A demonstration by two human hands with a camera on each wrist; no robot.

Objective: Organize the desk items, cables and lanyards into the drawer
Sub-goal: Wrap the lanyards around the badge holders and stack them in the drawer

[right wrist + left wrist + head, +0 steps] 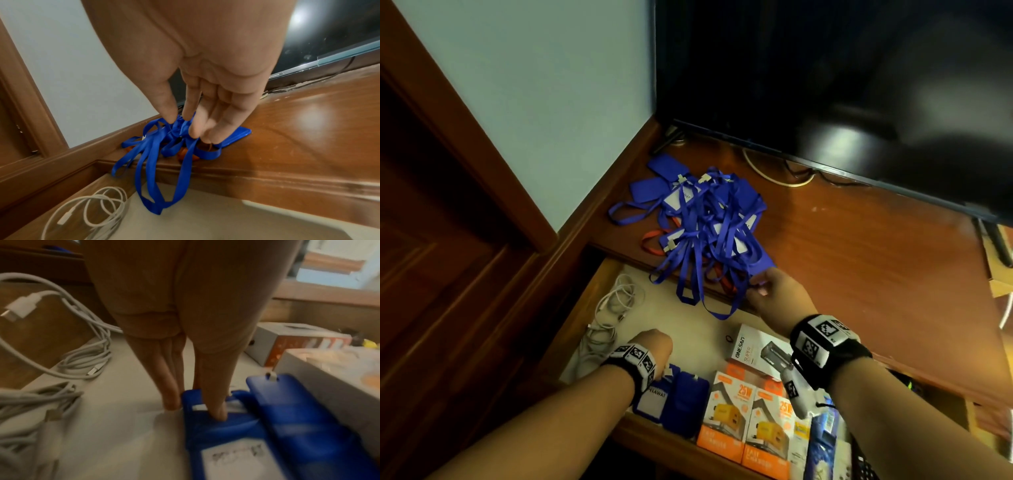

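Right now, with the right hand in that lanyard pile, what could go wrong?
1. The right hand pinches straps of the tangled lanyard pile; pulling may drag the whole pile off the desk.
2. Loops hanging into the drawer could snag the white cables.

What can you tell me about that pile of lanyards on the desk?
The pile of lanyards is a loose tangle of flat blue ribbon straps. Blue card holders are clipped on with pale clips, some showing white inserts, and a few orange straps are mixed in. It lies on the wooden desk at its front left corner. Several loops hang over the desk edge above the open drawer. The right hand pinches straps at the pile's near right side.
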